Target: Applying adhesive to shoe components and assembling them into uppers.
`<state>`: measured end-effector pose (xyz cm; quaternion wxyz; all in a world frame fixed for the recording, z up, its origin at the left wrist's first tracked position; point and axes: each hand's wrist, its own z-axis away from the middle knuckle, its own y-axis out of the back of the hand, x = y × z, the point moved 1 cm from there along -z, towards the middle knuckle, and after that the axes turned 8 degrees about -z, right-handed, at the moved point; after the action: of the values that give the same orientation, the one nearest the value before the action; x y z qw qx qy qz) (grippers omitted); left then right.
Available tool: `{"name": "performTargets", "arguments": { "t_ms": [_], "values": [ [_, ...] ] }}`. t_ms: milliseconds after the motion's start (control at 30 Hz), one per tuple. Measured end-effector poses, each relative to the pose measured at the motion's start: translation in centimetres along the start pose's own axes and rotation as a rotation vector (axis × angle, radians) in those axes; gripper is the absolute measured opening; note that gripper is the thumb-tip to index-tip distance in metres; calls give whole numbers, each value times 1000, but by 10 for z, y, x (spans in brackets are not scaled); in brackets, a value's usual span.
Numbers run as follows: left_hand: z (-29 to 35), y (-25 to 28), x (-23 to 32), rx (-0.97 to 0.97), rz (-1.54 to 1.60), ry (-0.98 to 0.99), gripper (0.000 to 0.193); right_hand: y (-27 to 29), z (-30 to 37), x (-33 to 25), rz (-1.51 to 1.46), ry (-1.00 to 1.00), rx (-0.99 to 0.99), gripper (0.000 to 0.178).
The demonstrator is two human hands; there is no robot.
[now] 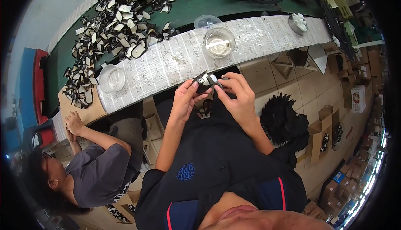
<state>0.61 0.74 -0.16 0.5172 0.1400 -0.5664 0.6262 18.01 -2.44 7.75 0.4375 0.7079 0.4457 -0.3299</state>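
Observation:
Just past the near edge of the bench, both my hands hold up a small black piece with white parts [205, 79]. It has a dark, jagged-looking lower edge; its exact kind is too small to make out. My left hand [182, 100] grips its left end between thumb and fingers. The fingers of my right hand [239, 95] are bent and closed at its right end, by a small dark rounded part. Beyond them, a round clear plastic tub [219, 42] stands on the bench.
A big heap of similar black-and-white pieces [121, 25] covers the green surface [184, 15] at far left. Another clear tub [112, 78] stands left; a cup of white bits [298, 23] is at right. A co-worker [98, 159] sits at left. A black bundle [284, 119] lies right.

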Motion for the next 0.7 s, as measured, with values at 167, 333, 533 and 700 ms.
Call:
{"name": "performTargets", "arguments": {
  "t_ms": [167,333,533,700],
  "values": [
    [0,-1,3,3,3,-8,25,-1,2,3,16,8,-41,19],
    [0,4,1,20,17,-2,27,10,-3,6,58,0,116,20],
    [-1,5,-3,20,31,8,29,10,-2,4,14,4,113,20],
    [-1,1,-2,19,32,16,30,3,1,5,13,45,36,21]
  ]
}}
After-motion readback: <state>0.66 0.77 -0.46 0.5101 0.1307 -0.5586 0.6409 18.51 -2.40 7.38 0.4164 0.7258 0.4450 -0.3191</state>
